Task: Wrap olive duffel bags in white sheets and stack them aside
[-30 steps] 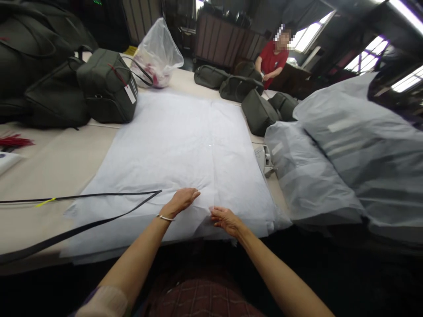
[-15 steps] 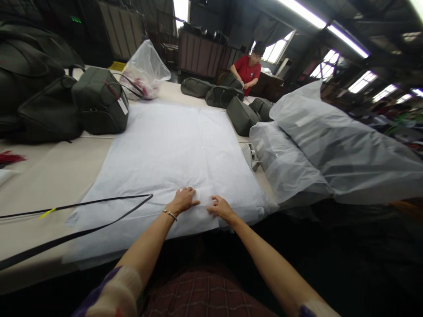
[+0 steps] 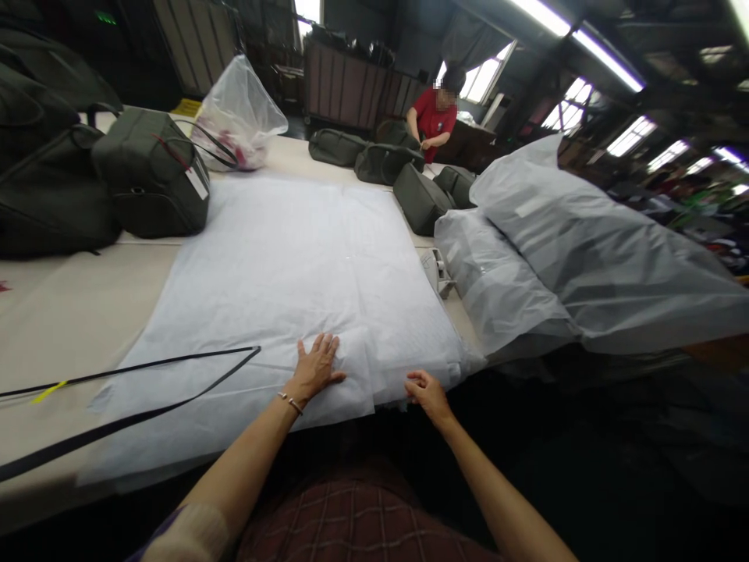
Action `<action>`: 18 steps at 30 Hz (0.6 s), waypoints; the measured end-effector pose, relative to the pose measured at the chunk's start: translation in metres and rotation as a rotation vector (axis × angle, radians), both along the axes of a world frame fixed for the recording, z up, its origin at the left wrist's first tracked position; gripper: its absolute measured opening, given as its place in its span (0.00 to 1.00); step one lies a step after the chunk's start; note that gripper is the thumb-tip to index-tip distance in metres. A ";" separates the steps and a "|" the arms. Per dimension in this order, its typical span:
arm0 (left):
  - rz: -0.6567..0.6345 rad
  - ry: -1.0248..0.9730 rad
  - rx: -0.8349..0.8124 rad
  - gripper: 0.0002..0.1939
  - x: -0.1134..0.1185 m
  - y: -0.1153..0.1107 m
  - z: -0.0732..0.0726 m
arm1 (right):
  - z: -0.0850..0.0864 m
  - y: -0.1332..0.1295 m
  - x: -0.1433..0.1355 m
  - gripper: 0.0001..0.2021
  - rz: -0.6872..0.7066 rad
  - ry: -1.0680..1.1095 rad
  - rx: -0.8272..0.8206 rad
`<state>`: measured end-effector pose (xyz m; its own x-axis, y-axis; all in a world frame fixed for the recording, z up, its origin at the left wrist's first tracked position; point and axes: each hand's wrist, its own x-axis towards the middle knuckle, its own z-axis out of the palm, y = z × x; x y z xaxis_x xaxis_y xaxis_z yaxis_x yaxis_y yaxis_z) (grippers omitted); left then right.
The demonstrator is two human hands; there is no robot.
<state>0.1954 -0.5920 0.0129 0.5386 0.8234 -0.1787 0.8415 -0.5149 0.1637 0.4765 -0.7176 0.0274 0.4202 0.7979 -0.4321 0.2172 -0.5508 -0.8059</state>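
A wide stack of thin white sheets point(image 3: 269, 257) covers the middle of the table. My left hand point(image 3: 316, 367) lies flat on it near the front edge, fingers spread. To its right, my right hand point(image 3: 427, 394) is at the sheets' front edge with its fingers curled; whether anything is between the fingertips is too small to tell. A black strap point(image 3: 146, 417) lies folded across the sheets' left part, its bend left of my left hand.
Dark bags point(image 3: 155, 176) stand at the left beside a clear plastic bag point(image 3: 239, 117). More dark bags point(image 3: 421, 199) are at the back, near a person in red point(image 3: 433, 117). Plastic-wrapped bundles point(image 3: 620, 257) lie at the right, beside a white device point(image 3: 436, 272).
My right hand has moved right and toward the front edge, away from my left hand. My left hand has flattened and spread its fingers. The view has shifted slightly.
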 end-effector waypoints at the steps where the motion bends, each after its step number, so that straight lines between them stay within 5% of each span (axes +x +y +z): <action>1: 0.001 0.001 0.014 0.38 0.000 -0.001 0.000 | 0.004 -0.004 0.014 0.17 -0.022 -0.012 0.012; 5: 0.017 0.006 0.063 0.35 0.003 0.001 0.001 | 0.023 0.003 0.069 0.20 -0.112 -0.074 0.094; 8: 0.005 0.004 0.118 0.36 0.003 0.005 -0.007 | 0.038 0.035 0.110 0.23 -0.170 -0.140 0.178; 13: -0.037 -0.058 0.251 0.35 -0.005 0.009 -0.037 | 0.054 0.125 0.179 0.21 -0.246 -0.293 0.290; 18: -0.018 -0.077 0.321 0.36 -0.012 0.007 -0.056 | 0.047 0.219 0.235 0.14 -0.253 -0.341 0.280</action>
<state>0.1837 -0.5851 -0.0435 0.5558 0.8211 0.1301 0.8230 -0.5656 0.0534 0.7115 -0.4982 0.0746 0.6951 0.7186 -0.0209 0.3816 -0.3935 -0.8364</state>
